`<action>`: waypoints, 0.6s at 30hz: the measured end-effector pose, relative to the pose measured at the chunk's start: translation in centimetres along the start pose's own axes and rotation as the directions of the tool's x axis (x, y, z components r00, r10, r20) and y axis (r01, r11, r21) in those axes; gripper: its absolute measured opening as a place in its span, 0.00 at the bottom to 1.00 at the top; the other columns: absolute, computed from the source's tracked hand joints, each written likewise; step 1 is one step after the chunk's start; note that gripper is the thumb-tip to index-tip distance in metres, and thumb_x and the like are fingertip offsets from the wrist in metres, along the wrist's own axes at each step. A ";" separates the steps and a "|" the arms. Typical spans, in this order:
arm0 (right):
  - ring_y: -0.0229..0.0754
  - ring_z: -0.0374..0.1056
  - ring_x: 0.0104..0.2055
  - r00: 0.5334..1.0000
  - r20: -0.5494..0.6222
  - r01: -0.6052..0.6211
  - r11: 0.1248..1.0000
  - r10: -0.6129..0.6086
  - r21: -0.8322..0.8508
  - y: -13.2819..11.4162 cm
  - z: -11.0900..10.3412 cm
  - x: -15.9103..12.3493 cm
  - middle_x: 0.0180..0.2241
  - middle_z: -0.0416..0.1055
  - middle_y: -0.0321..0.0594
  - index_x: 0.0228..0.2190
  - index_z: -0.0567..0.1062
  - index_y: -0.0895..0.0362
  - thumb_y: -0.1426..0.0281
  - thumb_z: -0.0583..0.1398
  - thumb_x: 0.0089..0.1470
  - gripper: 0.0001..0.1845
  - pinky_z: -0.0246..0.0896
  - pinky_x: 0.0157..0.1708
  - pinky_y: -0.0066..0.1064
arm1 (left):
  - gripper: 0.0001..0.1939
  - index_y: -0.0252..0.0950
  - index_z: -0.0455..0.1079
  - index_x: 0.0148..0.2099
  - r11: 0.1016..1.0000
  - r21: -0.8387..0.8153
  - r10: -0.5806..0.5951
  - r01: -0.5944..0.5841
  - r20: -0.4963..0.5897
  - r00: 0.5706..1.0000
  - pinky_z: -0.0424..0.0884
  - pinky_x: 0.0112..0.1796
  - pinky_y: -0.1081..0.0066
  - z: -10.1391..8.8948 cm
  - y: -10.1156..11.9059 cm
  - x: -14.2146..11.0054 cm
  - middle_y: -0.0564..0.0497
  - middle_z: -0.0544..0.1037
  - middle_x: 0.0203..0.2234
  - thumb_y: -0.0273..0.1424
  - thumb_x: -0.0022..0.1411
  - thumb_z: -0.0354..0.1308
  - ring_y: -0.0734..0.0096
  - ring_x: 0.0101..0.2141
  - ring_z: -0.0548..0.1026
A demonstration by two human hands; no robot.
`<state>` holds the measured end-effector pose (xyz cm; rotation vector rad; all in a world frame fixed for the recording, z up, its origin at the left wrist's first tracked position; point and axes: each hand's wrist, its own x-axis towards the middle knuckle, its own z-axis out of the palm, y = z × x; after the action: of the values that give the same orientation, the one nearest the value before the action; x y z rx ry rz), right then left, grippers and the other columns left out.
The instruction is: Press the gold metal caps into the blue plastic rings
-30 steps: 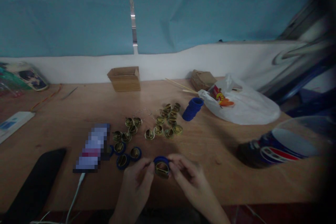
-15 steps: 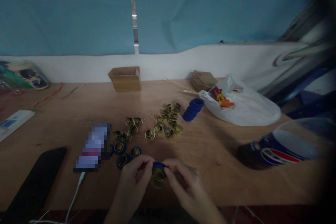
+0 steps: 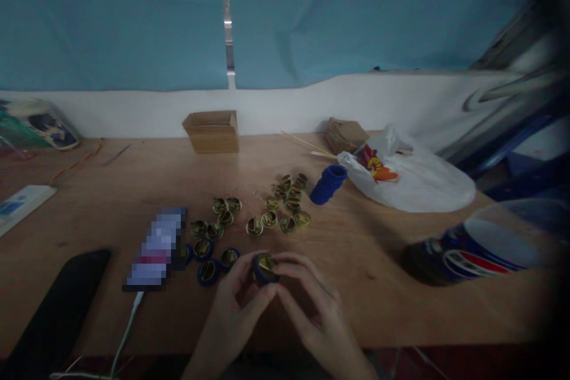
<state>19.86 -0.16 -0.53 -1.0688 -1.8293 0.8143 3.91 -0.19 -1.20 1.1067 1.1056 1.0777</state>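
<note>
My left hand (image 3: 238, 303) and my right hand (image 3: 307, 303) meet at the near edge of the wooden table (image 3: 356, 249). Together their fingertips pinch a blue ring with a brass disc in it (image 3: 265, 268). Just left of the hands lie several blue-ringed brass pieces (image 3: 209, 261). Beyond them several loose brass discs (image 3: 267, 214) are scattered on the table. A stack of blue rings (image 3: 327, 185) leans at the right end of the scatter.
A phone (image 3: 155, 249) with a white cable lies left of the pieces, a dark flat case (image 3: 57, 309) further left. A small cardboard box (image 3: 211, 130), a white plastic bag (image 3: 409, 178) and a lying soda bottle (image 3: 472, 249) are also on the table.
Both hands have drawn closer together around the ring piece and lifted it slightly toward the blue-ringed pieces. The brass disc now sits inside the blue ring between the fingertips.
</note>
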 end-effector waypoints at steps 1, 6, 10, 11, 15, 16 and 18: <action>0.41 0.66 0.51 1.000 -0.002 -0.008 1.000 0.008 0.007 0.0 0.1 0.0 0.49 0.68 0.38 0.46 0.69 0.49 0.75 0.57 0.59 0.14 0.64 0.50 0.33 | 0.16 0.41 0.68 0.50 1.000 -0.025 0.008 -0.008 -0.002 1.000 0.69 0.50 0.68 0.0 0.0 0.0 0.48 0.77 0.47 0.31 0.58 0.61 0.65 0.49 0.74; 0.41 0.66 0.51 0.999 -0.043 -0.026 0.999 0.028 0.048 0.1 0.2 -0.2 0.47 0.69 0.37 0.46 0.68 0.48 0.75 0.57 0.59 0.14 0.63 0.50 0.33 | 0.17 0.41 0.65 0.47 0.998 -0.026 0.057 -0.058 -0.013 0.998 0.70 0.48 0.69 -0.1 0.0 -0.2 0.51 0.77 0.40 0.29 0.56 0.63 0.67 0.45 0.75; 0.41 0.69 0.47 0.990 -0.121 -0.077 0.997 0.079 0.022 0.8 -0.2 -0.2 0.44 0.71 0.38 0.44 0.69 0.50 0.73 0.55 0.61 0.11 0.65 0.47 0.34 | 0.16 0.40 0.64 0.45 0.997 0.050 0.068 -0.066 -0.033 0.997 0.70 0.47 0.68 0.3 -0.6 -0.1 0.51 0.76 0.40 0.25 0.54 0.62 0.67 0.44 0.76; 0.42 0.69 0.47 0.986 -0.138 -0.097 0.995 0.097 0.005 1.0 -0.4 -0.3 0.43 0.72 0.39 0.43 0.70 0.50 0.73 0.55 0.61 0.10 0.66 0.47 0.34 | 0.16 0.39 0.64 0.45 0.994 0.085 0.078 -0.075 -0.034 0.996 0.70 0.47 0.67 0.4 -1.0 -0.1 0.50 0.76 0.40 0.25 0.55 0.61 0.66 0.44 0.76; 0.44 0.71 0.46 0.972 -0.166 -0.178 0.981 0.164 -0.075 2.3 -1.5 -0.6 0.41 0.74 0.40 0.40 0.72 0.52 0.70 0.55 0.61 0.07 0.67 0.46 0.36 | 0.16 0.39 0.64 0.48 0.960 0.261 0.101 -0.096 -0.008 0.995 0.70 0.47 0.63 0.5 -2.6 0.2 0.48 0.76 0.41 0.25 0.57 0.58 0.64 0.44 0.76; 0.44 0.72 0.45 0.970 -0.167 -0.193 0.976 0.175 -0.098 2.5 -1.9 -0.6 0.41 0.74 0.41 0.40 0.72 0.52 0.70 0.55 0.60 0.07 0.67 0.46 0.37 | 0.17 0.40 0.64 0.49 0.948 0.302 0.105 -0.099 -0.006 0.994 0.70 0.47 0.62 0.5 -2.9 0.3 0.48 0.76 0.41 0.25 0.57 0.57 0.64 0.44 0.75; 0.45 0.73 0.44 0.965 -0.179 -0.218 0.964 0.190 -0.152 2.9 -2.8 -0.4 0.40 0.75 0.42 0.40 0.72 0.53 0.69 0.55 0.60 0.07 0.68 0.44 0.38 | 0.18 0.40 0.65 0.50 0.918 0.377 0.136 -0.125 -0.004 0.991 0.71 0.46 0.62 0.3 -3.2 0.4 0.48 0.76 0.42 0.24 0.57 0.57 0.63 0.43 0.75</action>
<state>23.49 1.10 -1.91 -1.4113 -1.6924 0.6743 4.53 -0.25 -4.33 1.4896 1.3134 1.0105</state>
